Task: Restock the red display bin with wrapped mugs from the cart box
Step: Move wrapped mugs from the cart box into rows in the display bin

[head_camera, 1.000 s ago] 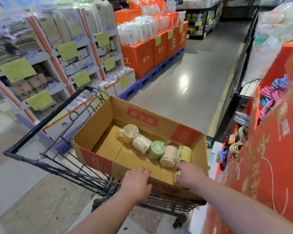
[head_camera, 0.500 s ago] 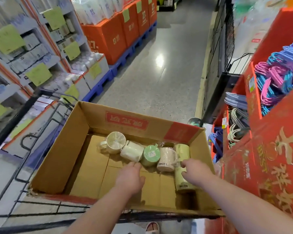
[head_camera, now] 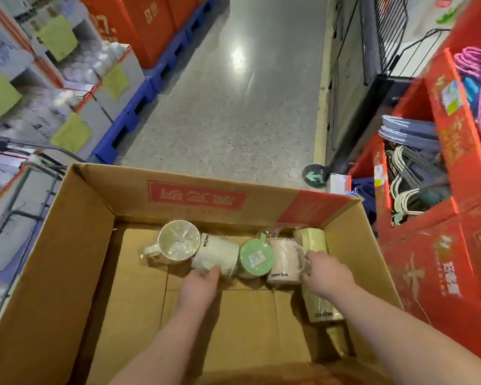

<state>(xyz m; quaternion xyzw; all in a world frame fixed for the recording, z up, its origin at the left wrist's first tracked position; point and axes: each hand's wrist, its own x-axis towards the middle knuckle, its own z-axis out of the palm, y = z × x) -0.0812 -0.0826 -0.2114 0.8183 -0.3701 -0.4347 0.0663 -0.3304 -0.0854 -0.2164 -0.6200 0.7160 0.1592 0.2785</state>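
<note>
An open cardboard box (head_camera: 89, 245) sits in the cart and holds several plastic-wrapped mugs in a row along its far wall. From left they are a cream mug (head_camera: 178, 241), a white mug (head_camera: 217, 252), a green mug (head_camera: 254, 257) and a pink mug (head_camera: 282, 261). Yellow mugs (head_camera: 310, 240) lie along the right wall. My left hand (head_camera: 200, 284) reaches in with straight fingers, its tips touching the near end of the white mug. My right hand (head_camera: 325, 276) curls its fingers round the pink mug's handle. The red display bin (head_camera: 428, 273) stands at the right.
Clothes hangers (head_camera: 417, 184) fill red bins at the upper right. The cart's black frame (head_camera: 25, 168) shows at the left, beside shelves on a blue pallet (head_camera: 128, 118). A grey floor aisle (head_camera: 233, 107) runs ahead beyond the box.
Both hands moved from the box's near edge further in towards the mugs. The left now touches the white mug and the right has reached the pink mug's handle. My view tilted down.
</note>
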